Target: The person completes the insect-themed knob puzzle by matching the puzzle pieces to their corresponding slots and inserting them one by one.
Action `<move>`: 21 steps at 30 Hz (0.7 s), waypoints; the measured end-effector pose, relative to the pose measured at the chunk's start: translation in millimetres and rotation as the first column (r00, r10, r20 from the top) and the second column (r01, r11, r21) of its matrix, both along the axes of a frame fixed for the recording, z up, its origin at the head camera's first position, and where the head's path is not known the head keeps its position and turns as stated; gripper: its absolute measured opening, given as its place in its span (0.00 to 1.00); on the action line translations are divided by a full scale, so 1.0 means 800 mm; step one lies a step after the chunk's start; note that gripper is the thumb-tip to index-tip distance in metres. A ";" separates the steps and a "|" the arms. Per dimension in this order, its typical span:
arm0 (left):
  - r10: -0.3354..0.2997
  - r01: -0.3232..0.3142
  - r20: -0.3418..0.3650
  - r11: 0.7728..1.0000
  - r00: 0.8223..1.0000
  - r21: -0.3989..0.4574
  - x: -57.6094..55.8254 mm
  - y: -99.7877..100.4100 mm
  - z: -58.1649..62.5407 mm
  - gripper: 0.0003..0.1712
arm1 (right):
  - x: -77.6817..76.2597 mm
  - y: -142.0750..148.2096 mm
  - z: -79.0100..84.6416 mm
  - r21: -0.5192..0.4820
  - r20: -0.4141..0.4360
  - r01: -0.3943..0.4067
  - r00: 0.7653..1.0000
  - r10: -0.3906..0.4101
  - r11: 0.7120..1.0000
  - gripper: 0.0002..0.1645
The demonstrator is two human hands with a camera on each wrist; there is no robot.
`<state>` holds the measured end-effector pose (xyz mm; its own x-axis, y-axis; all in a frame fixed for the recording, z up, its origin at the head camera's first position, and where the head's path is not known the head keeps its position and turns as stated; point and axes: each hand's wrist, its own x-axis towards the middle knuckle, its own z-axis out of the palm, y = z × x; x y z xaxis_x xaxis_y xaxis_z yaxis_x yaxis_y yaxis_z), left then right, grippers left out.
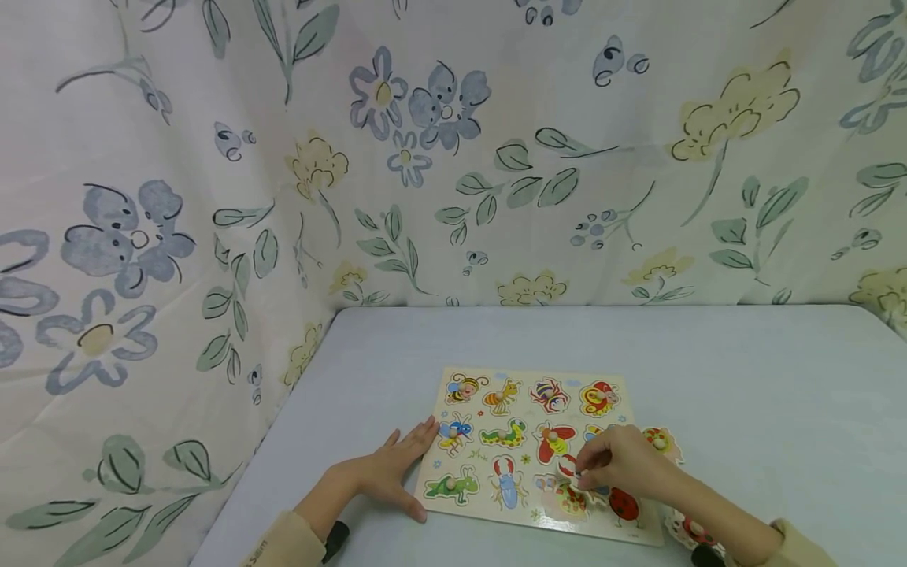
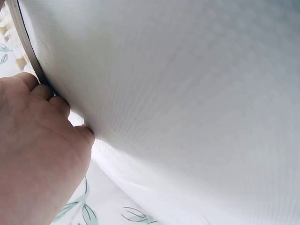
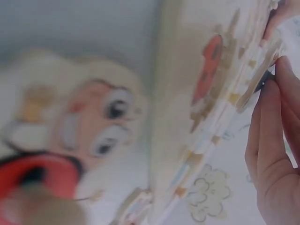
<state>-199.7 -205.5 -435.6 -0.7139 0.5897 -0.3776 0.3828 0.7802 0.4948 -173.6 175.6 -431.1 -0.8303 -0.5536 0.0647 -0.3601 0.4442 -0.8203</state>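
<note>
A wooden insect peg puzzle board [image 1: 538, 516] lies on the white table, bearing several knobbed pieces and printed bug pictures. My left hand [image 1: 390, 468] rests at its left edge with the fingers straight and the fingertips touching the board. Over the lower right part of the board, my right hand [image 1: 631, 461] pinches a puzzle piece [image 1: 567, 466] with red pincers, tilted off the surface. A printed blue stag beetle [image 1: 506, 484] with similar red pincers shows on the board left of that piece. My right fingers partly hide the piece, and the hand covers some pictures.
Right of the board lie loose pieces: a flowery-looking red and yellow one [image 1: 660, 442] and a ladybug piece [image 3: 42, 173], close to the right wrist camera. A caterpillar piece [image 1: 503, 435] sits mid-board. Floral cloth [image 1: 524, 236] hangs behind and left of the table.
</note>
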 end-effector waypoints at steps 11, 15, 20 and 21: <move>0.008 -0.008 0.001 1.000 1.000 0.001 0.001 0.000 0.000 0.72 | -0.008 -0.037 0.007 0.005 -0.058 0.015 0.998 -0.015 1.000 0.07; 0.007 -0.007 0.001 1.000 1.000 0.000 0.001 0.000 0.001 0.72 | -0.010 -0.051 0.006 0.018 -0.077 -0.001 0.997 0.002 1.000 0.08; 0.009 -0.009 0.005 1.000 1.000 0.001 0.001 0.000 0.002 0.72 | -0.011 -0.061 0.006 0.028 -0.062 -0.015 0.998 0.016 0.999 0.08; 0.009 -0.009 0.005 1.000 1.000 0.001 0.001 0.000 0.002 0.72 | -0.011 -0.063 0.006 0.032 -0.065 -0.017 0.998 0.019 0.999 0.09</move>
